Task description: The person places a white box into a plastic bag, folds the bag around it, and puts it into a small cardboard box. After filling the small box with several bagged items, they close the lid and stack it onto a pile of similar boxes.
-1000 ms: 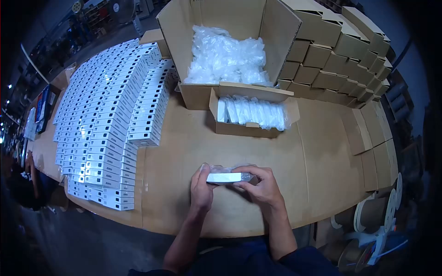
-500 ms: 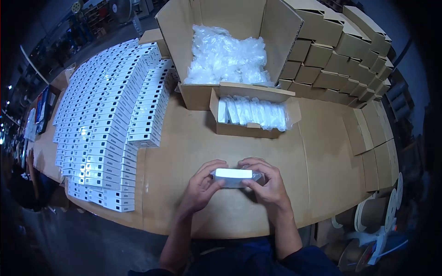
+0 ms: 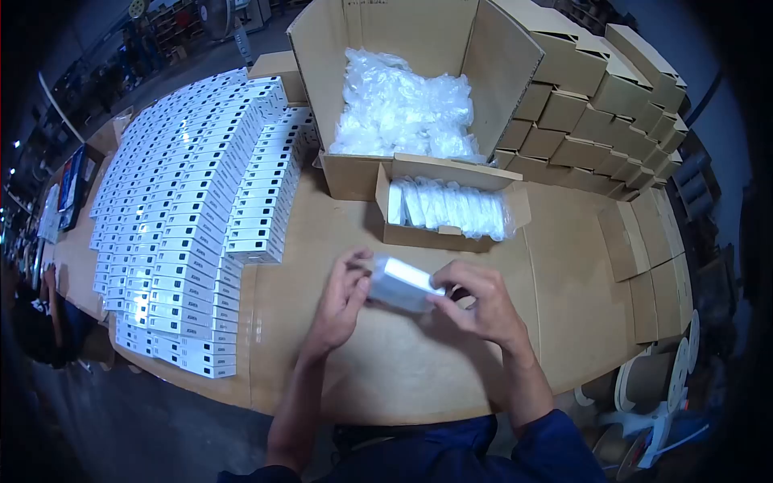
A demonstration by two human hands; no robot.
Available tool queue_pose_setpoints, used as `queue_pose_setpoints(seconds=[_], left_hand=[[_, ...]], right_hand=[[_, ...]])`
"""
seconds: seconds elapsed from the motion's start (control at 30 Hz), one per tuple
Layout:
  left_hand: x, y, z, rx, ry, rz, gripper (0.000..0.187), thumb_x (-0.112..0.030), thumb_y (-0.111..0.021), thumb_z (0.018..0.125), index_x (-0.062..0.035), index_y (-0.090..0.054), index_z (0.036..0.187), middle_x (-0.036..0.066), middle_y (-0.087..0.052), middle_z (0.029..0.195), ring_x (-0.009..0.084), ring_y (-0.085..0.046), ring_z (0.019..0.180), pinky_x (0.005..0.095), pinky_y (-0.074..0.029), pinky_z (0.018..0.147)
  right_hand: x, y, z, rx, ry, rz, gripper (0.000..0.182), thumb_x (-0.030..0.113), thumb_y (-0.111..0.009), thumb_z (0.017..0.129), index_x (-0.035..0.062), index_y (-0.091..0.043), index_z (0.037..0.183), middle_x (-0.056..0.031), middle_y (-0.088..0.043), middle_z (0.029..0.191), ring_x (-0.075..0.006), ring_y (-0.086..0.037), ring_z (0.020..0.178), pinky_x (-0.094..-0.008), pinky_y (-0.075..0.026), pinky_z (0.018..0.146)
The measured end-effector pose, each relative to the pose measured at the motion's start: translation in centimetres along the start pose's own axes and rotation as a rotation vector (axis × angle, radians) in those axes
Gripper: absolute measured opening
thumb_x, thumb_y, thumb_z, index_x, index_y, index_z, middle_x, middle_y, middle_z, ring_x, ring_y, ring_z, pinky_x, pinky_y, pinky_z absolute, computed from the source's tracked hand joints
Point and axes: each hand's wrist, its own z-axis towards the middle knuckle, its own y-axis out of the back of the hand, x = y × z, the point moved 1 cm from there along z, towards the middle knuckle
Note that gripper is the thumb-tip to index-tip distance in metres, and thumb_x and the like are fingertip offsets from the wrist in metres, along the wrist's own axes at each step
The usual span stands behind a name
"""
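Note:
A small white box in a clear plastic bag (image 3: 405,283) is held above the table, tilted with its right end lower. My right hand (image 3: 481,299) pinches that right end between thumb and fingers. At the other end, my left hand (image 3: 345,304) is closed on the bag's edge, slightly blurred. Beyond them stands an open carton (image 3: 431,235) with a row of similar white boxes in clear bags (image 3: 451,201) upright inside.
A large open box (image 3: 499,80) holds a heap of clear plastic bags (image 3: 407,105) at the back. Stacked white boxes (image 3: 173,217) fill the left side. Brown cartons (image 3: 592,125) are piled at back right, with flat-sided cartons (image 3: 644,233) along the right edge. Spools (image 3: 652,374) stand below.
The bagged white box has gone from level to tilted, its left end raised and its right end down. My left hand has moved up, and my right hand has shifted slightly right.

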Motion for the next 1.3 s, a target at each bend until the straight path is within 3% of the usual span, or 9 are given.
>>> queue_pose_setpoints(seconds=[0.1, 0.13, 0.27, 0.37, 0.53, 0.77, 0.93, 1.17, 1.3], left_hand=[[-0.7, 1.1, 2.2, -0.090, -0.065, 0.555, 0.050, -0.011, -0.056, 0.105, -0.0070, -0.042, 0.153, 0.016, -0.048, 0.143, 0.0259, -0.057, 0.123, 0.0375, -0.055, 0.093], [-1.3, 1.2, 2.8, -0.086, -0.097, 0.628, 0.059, -0.006, -0.060, 0.101, -0.0114, -0.041, 0.156, 0.017, -0.050, 0.139, 0.0279, -0.056, 0.125, 0.0383, -0.051, 0.100], [-1.1, 1.8, 5.9, -0.075, -0.363, 1.011, 0.063, -0.005, -0.063, 0.096, -0.0234, -0.049, 0.154, 0.020, -0.052, 0.139, 0.0356, -0.061, 0.114, 0.0445, -0.053, 0.097], [-1.2, 2.3, 7.4, -0.048, -0.423, 1.126, 0.064, -0.004, -0.066, 0.094, -0.0223, -0.051, 0.153, 0.019, -0.055, 0.136, 0.0367, -0.060, 0.116, 0.0452, -0.053, 0.098], [-0.5, 3.8, 7.6, -0.071, -0.363, 1.034, 0.060, -0.004, -0.068, 0.092, -0.0169, -0.053, 0.149, 0.016, -0.056, 0.137, 0.0373, -0.057, 0.122, 0.0469, -0.048, 0.103], [1.0, 4.7, 7.4, -0.070, -0.373, 1.023, 0.064, -0.003, -0.070, 0.089, -0.0137, -0.050, 0.150, 0.019, -0.053, 0.137, 0.0392, -0.055, 0.124, 0.0486, -0.046, 0.106], [0.9, 3.8, 8.2, -0.050, -0.430, 1.061, 0.085, -0.004, -0.075, 0.081, -0.0152, -0.039, 0.157, 0.021, -0.045, 0.147, 0.0433, -0.045, 0.137, 0.0513, -0.040, 0.115], [1.6, 3.2, 8.7, -0.061, -0.529, 1.166, 0.079, -0.009, -0.070, 0.085, -0.0188, -0.041, 0.158, 0.017, -0.042, 0.153, 0.0409, -0.041, 0.142, 0.0564, -0.035, 0.119], [1.7, 3.0, 9.0, -0.069, -0.534, 1.136, 0.078, -0.007, -0.069, 0.084, -0.0170, -0.043, 0.157, 0.017, -0.043, 0.154, 0.0399, -0.043, 0.140, 0.0541, -0.037, 0.117]], right_hand=[[-1.0, -0.9, 1.3, -0.309, -0.056, 0.047, 0.016, 0.000, -0.079, 0.084, -0.0014, -0.070, 0.096, -0.0112, -0.070, 0.089, -0.0181, -0.068, 0.071, -0.0302, -0.056, 0.063], [-1.7, -1.2, 1.8, -0.389, -0.071, 0.027, 0.016, -0.002, -0.080, 0.083, -0.0019, -0.069, 0.096, -0.0099, -0.068, 0.087, -0.0167, -0.067, 0.070, -0.0294, -0.056, 0.061], [-2.8, -3.4, 4.4, -0.635, 0.046, -0.093, 0.025, -0.005, -0.078, 0.083, -0.0005, -0.068, 0.106, -0.0098, -0.062, 0.085, -0.0176, -0.065, 0.069, -0.0289, -0.057, 0.059], [-2.2, -4.9, 5.5, -0.692, 0.036, -0.182, 0.028, -0.006, -0.076, 0.084, -0.0003, -0.068, 0.111, -0.0115, -0.062, 0.089, -0.0189, -0.065, 0.070, -0.0296, -0.059, 0.057], [-3.5, -6.2, 5.9, -0.666, 0.091, -0.319, 0.043, -0.005, -0.073, 0.088, -0.0012, -0.065, 0.130, -0.0125, -0.061, 0.089, -0.0196, -0.063, 0.069, -0.0313, -0.059, 0.056], [-2.5, -7.1, 6.3, -0.553, 0.007, -0.456, 0.044, -0.004, -0.074, 0.086, -0.0027, -0.065, 0.130, -0.0138, -0.060, 0.088, -0.0241, -0.065, 0.066, -0.0379, -0.056, 0.056], [-2.2, -6.3, 8.9, -0.433, -0.043, -0.611, 0.042, 0.004, -0.070, 0.089, -0.0003, -0.061, 0.130, -0.0218, -0.062, 0.096, -0.0415, -0.069, 0.072, -0.0495, -0.057, 0.060], [-3.1, -5.8, 9.9, -0.346, -0.167, -0.590, 0.039, 0.005, -0.070, 0.088, -0.0014, -0.062, 0.125, -0.0247, -0.065, 0.101, -0.0459, -0.070, 0.076, -0.0538, -0.058, 0.065], [-3.8, -7.4, 10.2, -0.221, -0.270, -0.783, 0.036, 0.009, -0.067, 0.090, -0.0027, -0.064, 0.124, -0.0214, -0.066, 0.104, -0.0409, -0.069, 0.102, -0.0482, -0.058, 0.074]])
